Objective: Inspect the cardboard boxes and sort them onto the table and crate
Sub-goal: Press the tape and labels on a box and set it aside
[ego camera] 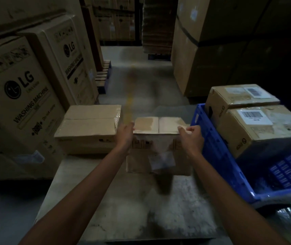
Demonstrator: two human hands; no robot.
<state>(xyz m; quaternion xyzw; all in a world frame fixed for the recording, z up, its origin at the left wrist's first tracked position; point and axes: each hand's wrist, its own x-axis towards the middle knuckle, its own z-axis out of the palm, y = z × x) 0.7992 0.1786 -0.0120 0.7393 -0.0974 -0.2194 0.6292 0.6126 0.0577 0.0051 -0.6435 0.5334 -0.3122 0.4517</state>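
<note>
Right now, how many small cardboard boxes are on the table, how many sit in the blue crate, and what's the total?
On the table: 2, a closed box at the far left and a box gripped by the left hand and the right hand.
In the blue crate: 2, a far box and a near box, both barcode-labelled.
Total: 4

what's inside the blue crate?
Two cardboard boxes with barcode labels, one in front of the other, at the far end of the blue crate. Near end looks empty; the floor beneath them is hidden.
</note>
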